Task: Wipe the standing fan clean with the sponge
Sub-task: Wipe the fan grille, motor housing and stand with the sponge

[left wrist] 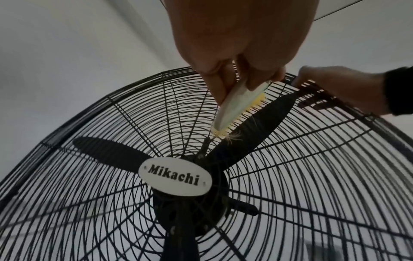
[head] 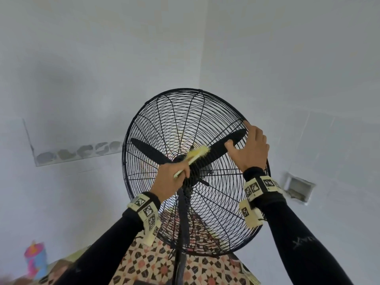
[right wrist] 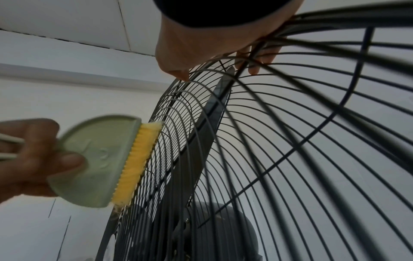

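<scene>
Fan [head: 196, 171]: black standing fan, centre of the head view, its round wire cage tilted back; its pole runs down to the lower middle of the frame.
Blades [head: 150, 150]: black, inside the cage; one points to the left of the frame, one to the upper right toward the right hand, and a short part of a third shows below the hub.
Badge [left wrist: 175, 177]: white oval at the cage centre, lettered "Mikachi", in the middle of the left wrist view.
Sponge [head: 197, 154]: a pale green half-round holder with a yellow strip along its straight edge, just above and right of the hub in the head view. In the right wrist view the yellow edge lies against the front wires of the cage, at the left of the frame. Frayed threads hang from its lower tip.
Left hand [head: 171, 178]: fingers and thumb curled round the holder's handle end, gripping it, just left of the hub.
Right hand [head: 251, 150]: at the cage's upper right rim, fingers hooked over and through the outer wires, thumb stretched toward the centre; it holds the cage.
Sleeves: black, both arms, each wrist wearing a pale band with black-and-white square markers.
Wall [head: 102, 58]: plain pale grey, behind the fan.
Floor [head: 148, 264]: patterned tiles in red, black and cream, bottom centre.
Cup [head: 36, 259]: colourful pink and blue, blurred, lower left corner of the head view.
</scene>
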The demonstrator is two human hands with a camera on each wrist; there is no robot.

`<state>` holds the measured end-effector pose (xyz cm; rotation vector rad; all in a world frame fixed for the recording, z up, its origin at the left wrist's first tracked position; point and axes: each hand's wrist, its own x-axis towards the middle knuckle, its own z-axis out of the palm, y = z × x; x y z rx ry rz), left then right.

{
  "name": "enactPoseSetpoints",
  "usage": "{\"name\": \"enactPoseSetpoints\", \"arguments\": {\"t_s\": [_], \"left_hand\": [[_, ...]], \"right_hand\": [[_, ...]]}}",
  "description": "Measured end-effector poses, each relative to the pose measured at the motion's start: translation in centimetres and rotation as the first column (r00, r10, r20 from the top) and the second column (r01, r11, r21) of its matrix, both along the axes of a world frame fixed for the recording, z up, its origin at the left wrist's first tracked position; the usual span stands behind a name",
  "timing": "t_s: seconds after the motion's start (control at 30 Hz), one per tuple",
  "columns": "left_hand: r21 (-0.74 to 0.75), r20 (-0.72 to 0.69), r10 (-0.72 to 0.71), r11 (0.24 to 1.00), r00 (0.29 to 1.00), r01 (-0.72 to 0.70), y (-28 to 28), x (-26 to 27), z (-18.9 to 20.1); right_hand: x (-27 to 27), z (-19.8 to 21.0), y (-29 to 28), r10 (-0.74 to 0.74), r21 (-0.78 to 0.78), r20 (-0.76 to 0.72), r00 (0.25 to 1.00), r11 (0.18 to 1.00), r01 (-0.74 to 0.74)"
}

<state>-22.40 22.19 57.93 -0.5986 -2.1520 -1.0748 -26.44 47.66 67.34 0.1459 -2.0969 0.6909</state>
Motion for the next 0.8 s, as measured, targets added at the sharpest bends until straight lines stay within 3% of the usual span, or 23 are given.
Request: {"name": "enactPoseSetpoints", "arguments": {"t_s": [0.07,0.17,0.23,0.43,0.6,0.8], "left_hand": [[0.08,0.0,0.031,0.996,1.0,-0.031,-0.5,0.1,0.6],[0.235,-0.042,0.208,0.953,0.977,-0.193,-2.3,-0.9,1.9],[0.256,-0.027,0.262,0.935,0.965,-0.247,-2.4,-1.4,2.0],[0.149,0.039,0.05,0.987,0.998,-0.055,0.6,0.5,0.3],[0.315,0.006,0.282,0.91,0.959,-0.269,-2.5,-0.7,2.8],[0.058,0.032,0.079,0.995,0.996,-0.081,1.4,0.3,2.3]], "right_hand": [[0.0,-0.1,0.2,0.008,0.003,-0.002,1.0,1.0,-0.008],[0.1,-0.2,0.0,0.005,0.012,-0.006,1.0,1.0,-0.005],[0.1,-0.1,-0.3,-0.015,0.013,0.003,1.0,1.0,0.015],[0.1,0.1,-0.5,-0.013,0.004,0.003,1.0,1.0,0.013],[0.4,-0.3,-0.1,0.009,0.011,-0.015,1.0,1.0,-0.009],[-0.2,0.0,0.1,-0.01,0.032,0.024,1.0,0.999,0.01]]}}
